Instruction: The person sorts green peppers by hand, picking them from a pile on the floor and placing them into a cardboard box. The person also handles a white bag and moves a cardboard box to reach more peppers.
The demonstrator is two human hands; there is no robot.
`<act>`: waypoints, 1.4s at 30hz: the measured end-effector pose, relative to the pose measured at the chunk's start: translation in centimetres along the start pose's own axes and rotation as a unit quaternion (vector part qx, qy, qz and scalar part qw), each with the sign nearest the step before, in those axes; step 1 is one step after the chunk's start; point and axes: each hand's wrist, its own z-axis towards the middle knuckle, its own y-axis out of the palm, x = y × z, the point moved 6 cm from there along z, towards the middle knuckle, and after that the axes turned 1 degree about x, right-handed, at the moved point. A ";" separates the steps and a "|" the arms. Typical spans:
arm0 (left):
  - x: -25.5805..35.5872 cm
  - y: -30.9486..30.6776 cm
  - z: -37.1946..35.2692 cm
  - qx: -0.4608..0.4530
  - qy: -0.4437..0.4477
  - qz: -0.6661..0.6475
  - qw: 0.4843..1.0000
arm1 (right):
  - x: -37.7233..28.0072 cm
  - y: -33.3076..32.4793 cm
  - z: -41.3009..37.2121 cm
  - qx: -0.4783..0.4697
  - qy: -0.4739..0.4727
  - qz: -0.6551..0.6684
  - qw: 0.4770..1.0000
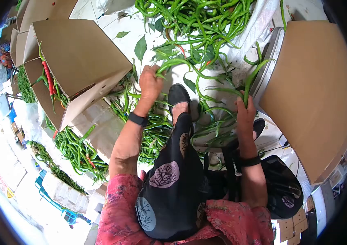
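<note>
My left hand [150, 84] is closed round long green chili peppers [173, 62], whose curved ends stick out to the right. On the other side, my right hand [245, 114] grips more green chili peppers [251, 79], with tips pointing up and to the left. A large heap of green chilies [206, 20] lies on the white floor beyond both hands. Between the hands, loose chilies and leaves are scattered, with a few red chilies among them. More green chilies [155, 136] are piled below my left forearm.
An open cardboard box [79, 57] with red and green chilies at its edge stands left. Another cardboard box [308, 98] stands right. A white sack [259, 24] borders the heap. My black shoe [179, 96] is between my hands. Further piles of chilies [73, 151] lie lower left.
</note>
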 end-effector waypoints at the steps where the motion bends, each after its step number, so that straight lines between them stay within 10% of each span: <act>1: -1.0 -0.5 -0.2 -0.001 -0.001 0.002 1.000 | 0.1 -0.2 0.1 -0.008 0.025 0.004 1.000; 3: -4.8 0.0 -1.2 -0.064 -0.207 -0.361 0.907 | -0.1 -0.2 0.2 -0.017 0.051 0.008 0.999; 7: -5.3 -4.9 -1.3 0.000 -0.243 -0.305 0.921 | -0.4 -0.1 0.1 -0.005 0.064 0.037 0.997; 9: -4.2 -5.1 -0.8 0.112 -0.119 -0.157 0.974 | -0.2 0.0 0.4 0.001 0.054 0.045 0.998; 13: 1.0 1.1 -0.5 0.049 0.024 -0.013 0.998 | 0.2 0.1 0.4 0.016 0.041 0.022 0.999; 16: 1.4 5.0 0.0 -0.006 -0.048 0.025 0.999 | -1.7 -0.5 0.2 0.057 -0.023 -0.001 0.998; 21: 1.0 0.9 -1.0 0.059 -0.101 -0.221 0.968 | -4.1 -1.7 0.1 0.090 -0.116 -0.046 0.988; 26: 11.1 1.1 -2.6 0.000 0.293 -0.163 0.942 | -3.8 -1.5 -0.1 0.111 -0.111 -0.019 0.987; 32: 11.8 8.6 -4.3 -0.082 0.353 0.146 0.921 | -5.4 -3.5 -0.1 0.109 -0.097 -0.013 0.989; 42: 12.4 9.0 -6.0 -0.102 0.463 0.098 0.875 | -5.1 -3.2 0.2 0.093 -0.093 0.029 0.991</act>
